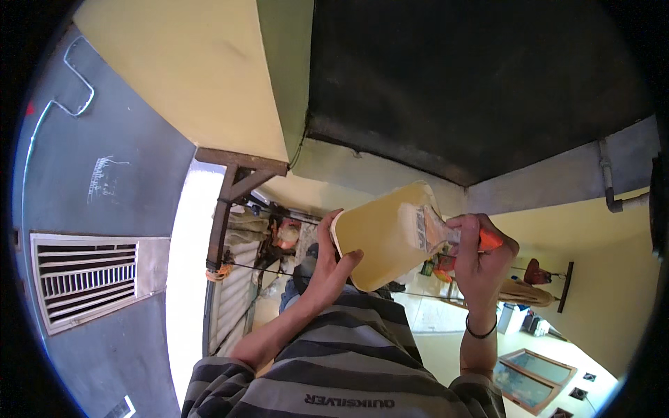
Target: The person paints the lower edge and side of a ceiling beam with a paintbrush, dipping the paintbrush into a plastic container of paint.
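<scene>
In front of my chest is a pale yellow plastic tub (369, 240) with rounded corners, held tilted. My left hand (327, 268) grips its left edge, thumb laid across the near corner and fingers along the far side. My right hand (481, 254), a dark band at its wrist, closes round a wide flat paintbrush (431, 233). Orange shows at the handle end beyond my fingers. The brush's pale bristle end overlaps the right part of the tub; whether it touches the tub's wall I cannot tell. What the tub contains is not clear.
A large black panel (460, 83) fills the upper right beside a yellow wall (188, 76). A brown bracket (233, 181) juts out left of the tub. Farther off are a louvred vent (90, 275), a grey pipe (608, 177), a framed window (533, 380) and cluttered items behind my hands.
</scene>
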Demonstrator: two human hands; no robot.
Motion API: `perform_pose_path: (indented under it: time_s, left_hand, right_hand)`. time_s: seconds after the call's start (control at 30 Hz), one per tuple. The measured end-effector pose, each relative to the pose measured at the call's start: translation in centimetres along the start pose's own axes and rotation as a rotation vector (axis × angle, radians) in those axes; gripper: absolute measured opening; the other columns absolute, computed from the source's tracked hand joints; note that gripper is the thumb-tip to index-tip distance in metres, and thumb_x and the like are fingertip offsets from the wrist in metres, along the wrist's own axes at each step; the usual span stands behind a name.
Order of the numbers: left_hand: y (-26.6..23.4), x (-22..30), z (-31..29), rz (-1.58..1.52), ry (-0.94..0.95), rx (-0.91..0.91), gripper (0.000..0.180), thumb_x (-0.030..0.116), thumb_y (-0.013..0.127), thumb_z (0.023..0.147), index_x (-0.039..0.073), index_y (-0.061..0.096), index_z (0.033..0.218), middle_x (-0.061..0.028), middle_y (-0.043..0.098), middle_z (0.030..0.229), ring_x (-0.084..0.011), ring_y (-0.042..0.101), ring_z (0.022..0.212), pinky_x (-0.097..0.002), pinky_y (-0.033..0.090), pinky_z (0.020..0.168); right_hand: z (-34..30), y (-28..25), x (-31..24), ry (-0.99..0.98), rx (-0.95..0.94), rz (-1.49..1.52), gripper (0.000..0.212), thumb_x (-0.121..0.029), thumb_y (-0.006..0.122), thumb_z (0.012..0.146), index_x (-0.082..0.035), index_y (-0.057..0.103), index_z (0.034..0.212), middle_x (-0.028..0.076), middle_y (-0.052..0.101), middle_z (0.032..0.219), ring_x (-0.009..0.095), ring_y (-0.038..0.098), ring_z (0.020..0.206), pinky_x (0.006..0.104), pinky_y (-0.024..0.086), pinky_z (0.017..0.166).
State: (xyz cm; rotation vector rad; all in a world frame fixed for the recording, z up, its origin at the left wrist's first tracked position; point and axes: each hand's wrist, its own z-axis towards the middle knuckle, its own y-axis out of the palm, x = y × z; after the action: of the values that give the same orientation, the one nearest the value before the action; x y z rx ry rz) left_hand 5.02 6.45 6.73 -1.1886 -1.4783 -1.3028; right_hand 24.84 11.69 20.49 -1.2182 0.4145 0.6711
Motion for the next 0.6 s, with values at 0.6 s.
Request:
perform_pose_path:
  time_s: [0.6]
  left_hand:
    - [0.2, 0.8, 1.4, -0.087, -0.013, -0.045, 0.075, 0.009, 0.055, 0.082, 0.003, 0.015, 0.146, -0.0145, 0.030, 0.139, -0.0247, 0.030, 0.133, -0.0401, 0.025, 0.112]
  right_hand:
    - [1.6, 1.5, 1.5, 0.054, -0.085, -0.203, 0.026, -0.018, 0.058, 0.097, -0.001, 0.066, 0.079, 0.013, 0.068, 0.068, 0.024, 0.065, 0.054, 0.0314, 0.049, 0.054]
